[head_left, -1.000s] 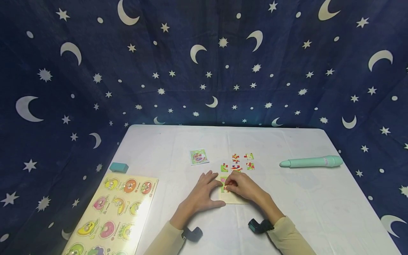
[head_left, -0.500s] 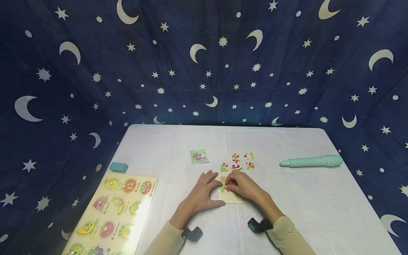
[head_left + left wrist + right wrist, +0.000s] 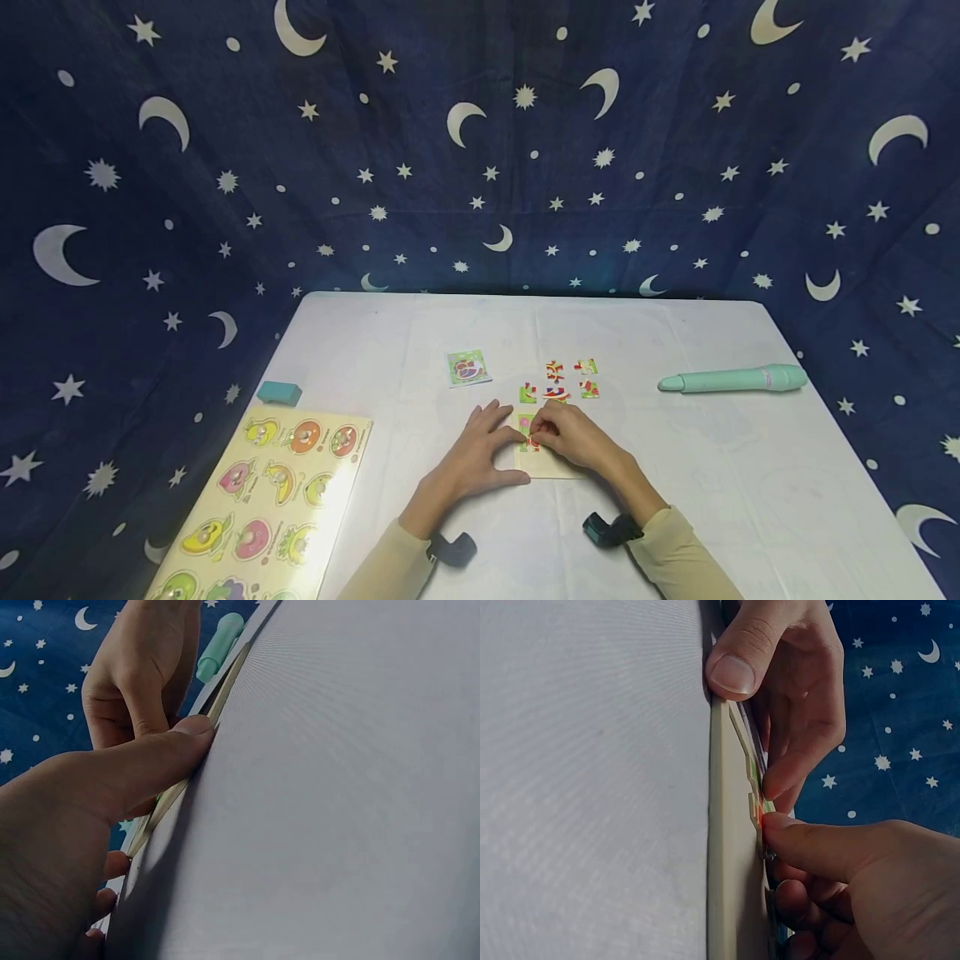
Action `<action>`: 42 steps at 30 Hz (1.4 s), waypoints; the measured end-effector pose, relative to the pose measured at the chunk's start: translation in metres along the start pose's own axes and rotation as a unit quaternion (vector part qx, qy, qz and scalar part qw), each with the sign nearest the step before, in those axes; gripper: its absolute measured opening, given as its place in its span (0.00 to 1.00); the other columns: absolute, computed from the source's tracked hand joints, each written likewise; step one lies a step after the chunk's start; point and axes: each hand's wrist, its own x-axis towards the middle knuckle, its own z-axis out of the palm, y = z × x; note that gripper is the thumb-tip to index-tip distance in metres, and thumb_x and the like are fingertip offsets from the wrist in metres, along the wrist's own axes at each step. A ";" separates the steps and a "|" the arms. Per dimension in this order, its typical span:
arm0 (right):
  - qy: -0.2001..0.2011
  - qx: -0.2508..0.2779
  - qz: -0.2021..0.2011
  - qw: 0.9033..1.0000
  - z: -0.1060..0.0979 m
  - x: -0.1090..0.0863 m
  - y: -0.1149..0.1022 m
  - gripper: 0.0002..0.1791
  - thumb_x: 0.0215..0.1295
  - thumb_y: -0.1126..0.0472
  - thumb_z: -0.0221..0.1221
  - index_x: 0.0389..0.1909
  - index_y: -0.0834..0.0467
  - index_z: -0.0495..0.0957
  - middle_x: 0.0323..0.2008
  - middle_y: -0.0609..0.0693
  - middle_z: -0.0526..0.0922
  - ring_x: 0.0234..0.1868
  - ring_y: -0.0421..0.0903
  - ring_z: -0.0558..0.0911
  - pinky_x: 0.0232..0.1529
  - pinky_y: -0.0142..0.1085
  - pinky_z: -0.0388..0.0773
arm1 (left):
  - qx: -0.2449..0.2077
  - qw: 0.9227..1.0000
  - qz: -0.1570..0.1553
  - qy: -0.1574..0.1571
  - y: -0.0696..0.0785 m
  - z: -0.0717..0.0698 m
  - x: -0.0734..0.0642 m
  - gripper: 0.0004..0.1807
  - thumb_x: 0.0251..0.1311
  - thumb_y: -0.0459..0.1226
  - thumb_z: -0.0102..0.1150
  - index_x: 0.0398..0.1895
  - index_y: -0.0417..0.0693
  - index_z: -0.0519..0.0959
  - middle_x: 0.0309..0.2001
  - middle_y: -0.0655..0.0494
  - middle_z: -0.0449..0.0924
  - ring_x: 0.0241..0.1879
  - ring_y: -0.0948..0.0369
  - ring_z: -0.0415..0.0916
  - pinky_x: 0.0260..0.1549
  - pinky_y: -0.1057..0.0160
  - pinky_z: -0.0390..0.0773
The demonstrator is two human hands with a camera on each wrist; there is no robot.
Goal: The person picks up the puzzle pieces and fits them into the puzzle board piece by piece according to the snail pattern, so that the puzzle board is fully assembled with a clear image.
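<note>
My left hand [image 3: 476, 454] spans the left side of a small pale puzzle board [image 3: 555, 469]. Its thumb rests on the near edge, and the index fingertip touches the green-edged pieces [image 3: 525, 423] on the board's left side. My right hand [image 3: 573, 437] pinches a small red-and-white jigsaw piece [image 3: 533, 444] between thumb and fingertips, low over the board. In the right wrist view the right thumb touches this piece [image 3: 757, 811], which sits slightly raised from the board. Several loose jigsaw pieces [image 3: 554, 372] lie just beyond the board.
A small picture card [image 3: 468, 368] lies beyond my left hand. At the left stands a teal block [image 3: 279, 393] behind a large fruit puzzle board [image 3: 337, 467]. A mint-green, pen-shaped device [image 3: 731, 380] lies at the right of the white table [image 3: 787, 500].
The right fingertips have shifted very slightly, and more of the red-and-white jigsaw piece shows under them. My left hand has stayed put.
</note>
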 end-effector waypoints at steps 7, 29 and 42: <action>0.001 -0.005 -0.005 1.000 0.000 0.001 0.001 0.02 0.64 0.61 0.67 0.33 0.54 0.83 0.29 0.40 0.79 0.29 0.29 0.73 0.32 0.26 0.75 | 0.003 1.000 0.006 0.006 0.000 0.000 0.000 0.28 0.50 0.61 0.70 0.51 0.60 0.82 0.73 0.46 0.64 0.78 0.43 0.53 0.78 0.41 0.50; 0.036 -0.042 0.052 0.997 -0.027 0.016 0.005 0.12 0.61 0.58 0.68 0.44 0.57 0.82 0.37 0.47 0.81 0.37 0.41 0.77 0.39 0.33 0.77 | 0.008 1.000 0.004 0.002 -0.002 0.002 -0.001 0.27 0.50 0.62 0.69 0.51 0.62 0.82 0.73 0.48 0.65 0.78 0.44 0.53 0.78 0.42 0.49; 0.049 -0.063 0.080 0.994 -0.045 0.037 0.025 0.21 0.61 0.56 0.68 0.53 0.60 0.80 0.43 0.51 0.81 0.39 0.44 0.76 0.44 0.39 0.73 | 0.010 1.000 0.001 0.003 -0.002 0.003 -0.001 0.27 0.50 0.62 0.69 0.51 0.63 0.82 0.73 0.49 0.65 0.78 0.45 0.52 0.78 0.42 0.49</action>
